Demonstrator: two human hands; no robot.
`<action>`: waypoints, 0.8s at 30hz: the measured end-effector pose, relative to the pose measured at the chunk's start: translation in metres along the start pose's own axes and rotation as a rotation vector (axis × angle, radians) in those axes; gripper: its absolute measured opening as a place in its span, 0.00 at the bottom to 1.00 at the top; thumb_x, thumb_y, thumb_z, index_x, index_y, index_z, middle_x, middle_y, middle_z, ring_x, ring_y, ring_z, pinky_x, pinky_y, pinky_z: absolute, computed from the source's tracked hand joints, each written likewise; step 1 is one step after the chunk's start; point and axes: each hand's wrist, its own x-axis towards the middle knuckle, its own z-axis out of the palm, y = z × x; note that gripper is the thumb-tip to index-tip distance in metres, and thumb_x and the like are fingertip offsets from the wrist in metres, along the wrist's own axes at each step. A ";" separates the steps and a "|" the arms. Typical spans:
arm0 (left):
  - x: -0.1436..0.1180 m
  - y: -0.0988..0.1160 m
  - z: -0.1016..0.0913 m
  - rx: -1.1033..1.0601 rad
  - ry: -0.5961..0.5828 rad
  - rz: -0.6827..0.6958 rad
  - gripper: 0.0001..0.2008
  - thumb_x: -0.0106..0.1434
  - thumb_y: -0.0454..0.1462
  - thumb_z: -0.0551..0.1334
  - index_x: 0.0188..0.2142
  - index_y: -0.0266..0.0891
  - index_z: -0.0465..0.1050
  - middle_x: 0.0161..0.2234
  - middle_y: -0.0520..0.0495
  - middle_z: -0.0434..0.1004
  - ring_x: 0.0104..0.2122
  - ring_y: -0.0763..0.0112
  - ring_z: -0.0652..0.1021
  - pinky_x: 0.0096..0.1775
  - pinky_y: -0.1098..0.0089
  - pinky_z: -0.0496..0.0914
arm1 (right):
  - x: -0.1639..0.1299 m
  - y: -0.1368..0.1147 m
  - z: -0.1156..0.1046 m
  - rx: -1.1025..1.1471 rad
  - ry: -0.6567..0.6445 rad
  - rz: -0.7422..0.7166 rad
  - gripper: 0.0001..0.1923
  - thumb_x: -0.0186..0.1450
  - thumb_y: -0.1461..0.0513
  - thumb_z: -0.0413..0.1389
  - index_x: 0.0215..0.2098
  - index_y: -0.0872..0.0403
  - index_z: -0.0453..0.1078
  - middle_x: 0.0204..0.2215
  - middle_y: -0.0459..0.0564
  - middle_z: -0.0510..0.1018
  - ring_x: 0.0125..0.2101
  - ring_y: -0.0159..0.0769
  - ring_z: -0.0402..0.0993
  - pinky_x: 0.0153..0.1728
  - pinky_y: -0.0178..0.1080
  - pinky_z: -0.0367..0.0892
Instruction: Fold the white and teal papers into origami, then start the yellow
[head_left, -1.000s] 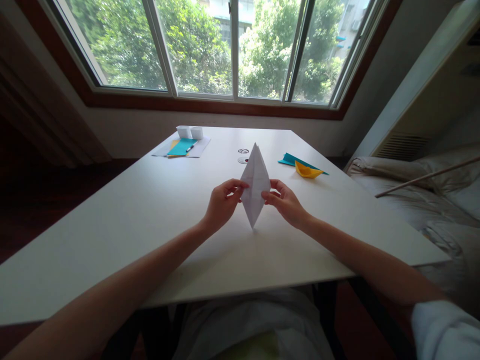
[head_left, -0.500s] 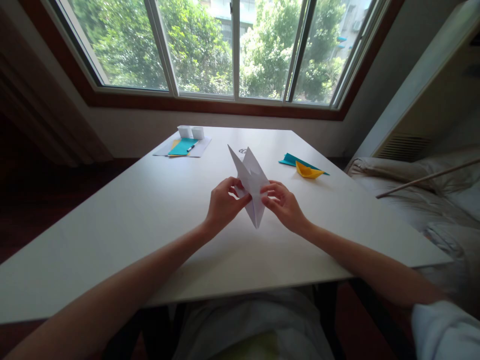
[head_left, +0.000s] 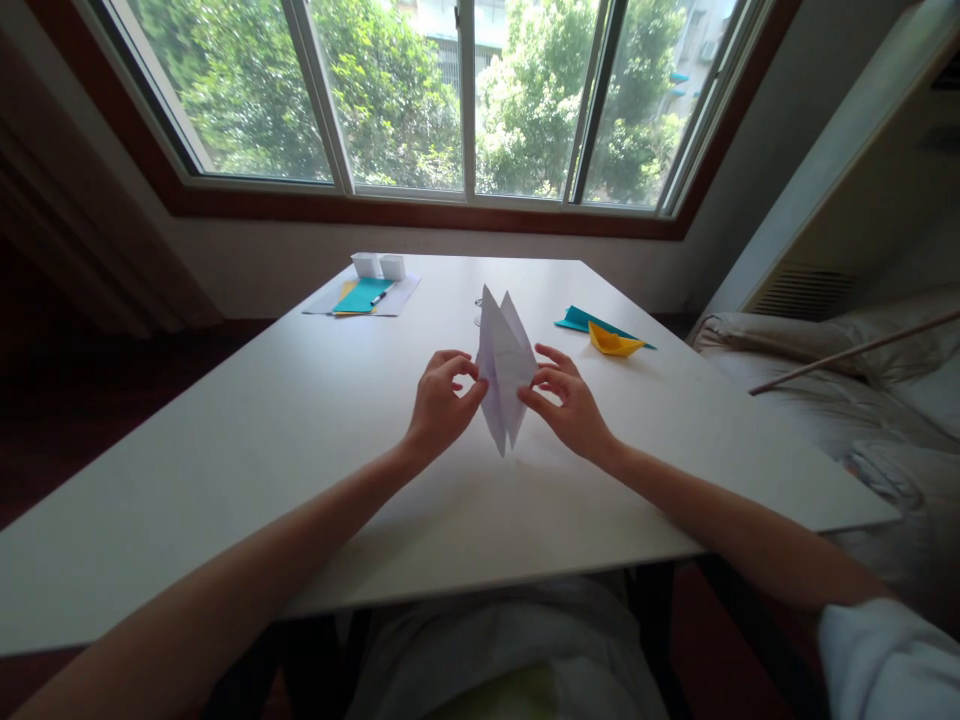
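A piece of folded white paper (head_left: pixel 507 365), with pointed ends at top and bottom, is held upright above the middle of the table. My left hand (head_left: pixel 444 398) pinches its left edge between thumb and index finger. On the opposite edge, my right hand (head_left: pixel 564 400) grips the paper with thumb and fingertips. Two tall points stand side by side at the top, with a gap between the layers. Some small dark marks or an object on the table behind are partly covered by the paper.
On the white table (head_left: pixel 262 470), a yellow paper boat (head_left: pixel 615 342) and a teal folded paper (head_left: pixel 581 319) lie to the right. Far left are teal sheets (head_left: pixel 364 295), a pen (head_left: pixel 381 295) and two small white boxes (head_left: pixel 391 267). A window (head_left: pixel 405 110) spans the back.
The folded paper has turned, so its two points stand closer together and more upright. My left hand has shifted slightly left and now pinches the paper's outer edge.
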 end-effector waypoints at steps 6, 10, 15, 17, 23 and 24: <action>0.002 0.000 -0.005 -0.183 -0.077 -0.093 0.03 0.51 0.34 0.59 0.24 0.37 0.65 0.24 0.53 0.68 0.28 0.72 0.70 0.33 0.72 0.67 | 0.010 0.014 -0.010 0.187 0.037 0.084 0.09 0.54 0.56 0.58 0.23 0.53 0.67 0.49 0.49 0.66 0.49 0.41 0.62 0.48 0.45 0.61; 0.003 -0.003 -0.006 -0.271 -0.066 -0.104 0.05 0.52 0.35 0.59 0.23 0.37 0.63 0.27 0.52 0.68 0.31 0.72 0.70 0.33 0.72 0.65 | 0.016 0.022 -0.012 0.416 0.037 0.250 0.09 0.52 0.59 0.58 0.20 0.54 0.63 0.37 0.45 0.71 0.36 0.33 0.67 0.43 0.41 0.61; 0.007 -0.006 -0.008 -0.380 0.000 -0.158 0.06 0.54 0.37 0.59 0.29 0.39 0.62 0.23 0.56 0.65 0.24 0.76 0.68 0.27 0.75 0.63 | 0.020 0.023 -0.015 0.509 0.044 0.376 0.09 0.51 0.59 0.58 0.20 0.53 0.63 0.25 0.41 0.70 0.31 0.31 0.65 0.38 0.38 0.61; 0.007 -0.006 -0.008 -0.417 0.006 -0.190 0.07 0.54 0.38 0.58 0.31 0.40 0.61 0.22 0.57 0.65 0.22 0.77 0.67 0.25 0.76 0.63 | 0.021 0.022 -0.016 0.479 0.044 0.357 0.10 0.52 0.58 0.58 0.20 0.53 0.63 0.25 0.42 0.70 0.31 0.31 0.66 0.37 0.38 0.61; 0.009 -0.010 -0.008 -0.536 0.057 -0.456 0.10 0.54 0.40 0.59 0.30 0.40 0.58 0.18 0.58 0.65 0.17 0.77 0.68 0.20 0.76 0.64 | 0.013 0.011 -0.015 0.124 -0.133 0.004 0.09 0.59 0.55 0.53 0.34 0.50 0.70 0.42 0.49 0.71 0.42 0.38 0.67 0.41 0.42 0.64; 0.010 -0.012 -0.009 -0.583 0.058 -0.529 0.10 0.53 0.40 0.60 0.30 0.39 0.59 0.18 0.57 0.66 0.17 0.77 0.69 0.20 0.76 0.64 | 0.010 0.009 -0.015 0.007 -0.160 -0.090 0.10 0.60 0.56 0.52 0.38 0.49 0.70 0.46 0.50 0.70 0.46 0.40 0.65 0.44 0.44 0.63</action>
